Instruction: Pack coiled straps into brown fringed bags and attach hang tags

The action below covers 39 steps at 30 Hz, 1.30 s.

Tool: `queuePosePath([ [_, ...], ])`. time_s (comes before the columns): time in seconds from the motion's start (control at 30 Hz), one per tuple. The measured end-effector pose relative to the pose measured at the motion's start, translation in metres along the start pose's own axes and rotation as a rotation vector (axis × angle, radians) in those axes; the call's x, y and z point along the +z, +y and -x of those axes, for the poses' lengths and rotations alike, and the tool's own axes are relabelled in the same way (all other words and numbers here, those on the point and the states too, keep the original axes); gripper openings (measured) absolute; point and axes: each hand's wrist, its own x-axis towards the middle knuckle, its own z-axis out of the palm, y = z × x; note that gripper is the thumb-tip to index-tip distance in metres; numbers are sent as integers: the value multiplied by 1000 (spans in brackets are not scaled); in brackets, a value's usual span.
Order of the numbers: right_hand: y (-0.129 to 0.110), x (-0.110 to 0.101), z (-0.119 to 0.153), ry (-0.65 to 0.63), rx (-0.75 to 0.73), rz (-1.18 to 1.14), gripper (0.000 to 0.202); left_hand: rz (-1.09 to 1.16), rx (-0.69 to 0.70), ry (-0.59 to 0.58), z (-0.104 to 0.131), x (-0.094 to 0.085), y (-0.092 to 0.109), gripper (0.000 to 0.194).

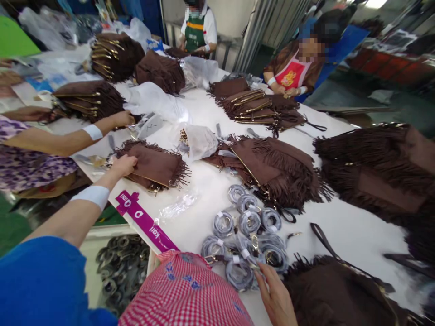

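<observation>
Fingers bent, my left hand [125, 165] rests on the left end of a brown fringed bag [154, 165] that lies on the white table near its left edge. Lower down, my right hand [274, 292] touches a pile of coiled straps in clear wrap [249, 222], its thumb and fingertips at one wrapped piece. White tags and gold clips show among the coils. A stack of brown fringed bags [272, 165] lies just behind the coils.
Another brown bag [340, 290] lies right of my right hand, and more bags [384, 167] are piled at the right. A crate of dark coils [122, 267] stands below the table edge. Co-workers' arms [68, 140] reach in at the left; two people stand across the table.
</observation>
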Motion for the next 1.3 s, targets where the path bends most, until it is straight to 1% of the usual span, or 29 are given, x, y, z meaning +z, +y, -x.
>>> queuePosePath([
  [0.07, 2, 3, 0, -5, 12, -18, 37, -7, 45, 15, 1, -1, 23, 19],
  [0.13, 0, 5, -3, -42, 6, -48, 35, 8, 114, -2, 12, 12, 60, 26],
  [0.17, -2, 6, -5, -70, -4, -63, 33, 24, 154, -29, 23, 23, 83, 29],
  [0.2, -5, 6, -8, -98, -19, -74, 32, 54, 205, -87, 36, 37, 107, 30],
  [0.27, -11, 7, -13, -134, -50, -84, 31, 111, 314, -260, 66, 67, 155, 26],
  [0.3, -13, 7, -14, -145, -66, -85, 30, 139, 335, -355, 81, 81, 175, 26],
  [0.33, -14, 7, -13, -145, -78, -86, 30, 128, 306, -383, 94, 95, 191, 28],
  [0.37, -14, 7, -12, -138, -88, -87, 30, 83, 228, -344, 104, 106, 202, 35],
  [0.4, -13, 7, -9, -131, -96, -91, 30, 29, 137, -285, 112, 116, 208, 47],
  [0.43, -11, 8, -6, -127, -103, -97, 29, -25, 40, -216, 117, 124, 209, 59],
  [0.47, -8, 9, -2, -128, -111, -107, 28, -64, -55, -161, 120, 131, 207, 68],
  [0.5, -5, 10, 1, -132, -119, -120, 28, -71, -139, -140, 120, 137, 202, 72],
  [0.53, -2, 12, 4, -144, -128, -134, 28, -51, -208, -152, 120, 141, 197, 69],
  [0.57, 0, 13, 6, -162, -142, -151, 27, -13, -260, -186, 119, 144, 190, 61],
  [0.63, 2, 15, 5, -194, -155, -176, 27, 78, -308, -265, 116, 148, 179, 37],
  [0.7, 0, 15, -2, -219, -154, -192, 27, 149, -296, -314, 115, 148, 173, 20],
  [0.8, -12, 11, -21, -232, -136, -222, 28, 271, -256, -362, 117, 142, 175, 11],
  [0.93, -42, 3, -50, -235, -74, -321, 30, 495, -191, -420, 123, 132, 195, 5],
  [1.0, -59, 0, -63, -237, -44, -386, 30, 691, -160, -435, 125, 127, 208, 4],
  [1.07, -74, -3, -75, -219, -1, -440, 29, 938, -108, -448, 127, 121, 220, 2],
  [1.13, -85, -7, -86, -182, 79, -500, 31, 1125, -47, -462, 129, 112, 231, 4],
  [1.17, -89, -10, -91, -160, 131, -543, 33, 1161, -23, -469, 130, 107, 235, 4],
  [1.23, -95, -18, -101, -106, 243, -659, 37, 1174, 0, -477, 133, 97, 241, 4],
  [1.3, -99, -26, -112, -15, 353, -784, 42, 1163, 29, -492, 136, 89, 246, 2],
])
